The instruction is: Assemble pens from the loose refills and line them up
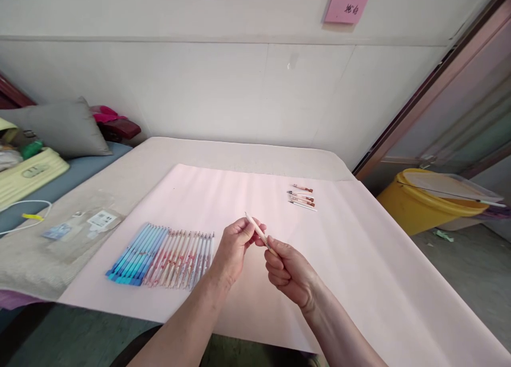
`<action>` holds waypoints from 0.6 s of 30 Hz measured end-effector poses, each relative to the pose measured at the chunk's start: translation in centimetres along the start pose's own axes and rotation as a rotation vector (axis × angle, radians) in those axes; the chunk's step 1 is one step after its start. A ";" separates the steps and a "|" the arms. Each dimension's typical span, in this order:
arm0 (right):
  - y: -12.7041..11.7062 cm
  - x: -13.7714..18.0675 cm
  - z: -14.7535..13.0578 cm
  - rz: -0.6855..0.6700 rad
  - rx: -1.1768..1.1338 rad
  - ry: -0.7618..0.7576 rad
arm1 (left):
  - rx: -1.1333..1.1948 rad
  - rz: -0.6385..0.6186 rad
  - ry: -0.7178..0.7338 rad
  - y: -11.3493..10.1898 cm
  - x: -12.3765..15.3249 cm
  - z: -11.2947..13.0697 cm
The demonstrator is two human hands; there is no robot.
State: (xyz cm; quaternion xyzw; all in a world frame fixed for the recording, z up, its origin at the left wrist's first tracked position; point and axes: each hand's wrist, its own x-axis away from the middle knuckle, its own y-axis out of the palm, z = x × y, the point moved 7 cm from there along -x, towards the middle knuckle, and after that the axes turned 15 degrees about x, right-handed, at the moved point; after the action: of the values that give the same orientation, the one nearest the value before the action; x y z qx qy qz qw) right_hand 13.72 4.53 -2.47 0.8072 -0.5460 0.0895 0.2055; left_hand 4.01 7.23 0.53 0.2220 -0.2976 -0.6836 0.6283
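A pale pink pen (256,227) is held over the middle of the table, its tip pointing up and away to the left. My left hand (239,242) pinches it near the front half. Lower down, the fingers of my right hand (288,268) are wrapped round its rear end. To the left lies a neat row of pens: blue ones (139,255) at the outer side, then pink and clear patterned ones (179,258). Several loose pen parts (302,198), some with brown ends and some slim like refills, lie beyond my hands to the right.
Pink paper (359,260) covers much of the table. Clear plastic packaging (85,226) with a white label lies at the left. A grey cushion (56,127) and yellow basket (35,175) stand farther left. At the right is a yellow bin (431,202); a white wall (223,90) rises behind.
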 end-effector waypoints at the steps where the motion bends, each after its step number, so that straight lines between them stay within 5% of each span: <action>1: -0.3 0.0 -0.2 0.043 0.044 -0.023 | 0.010 -0.007 -0.012 0.1 0.1 -0.1; 7: -1.4 1.4 -3.1 0.510 0.637 -0.405 | -0.037 0.158 0.020 -1.5 0.3 -0.4; 9: -1.2 1.0 -2.5 0.452 0.581 -0.348 | -0.039 0.167 0.039 -1.7 0.2 -0.1; 14: 0.1 -0.2 0.5 0.029 0.127 0.011 | 0.007 0.019 -0.029 -0.4 0.2 -0.1; 18: -1.2 0.3 -1.2 0.297 0.336 -0.188 | -0.014 0.131 0.009 -1.3 0.2 -0.2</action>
State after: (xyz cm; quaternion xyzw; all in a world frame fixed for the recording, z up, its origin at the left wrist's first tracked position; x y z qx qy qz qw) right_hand 14.98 5.16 -1.59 0.7456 -0.6530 0.1330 0.0011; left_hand 3.19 7.05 -0.51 0.2007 -0.3042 -0.6420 0.6746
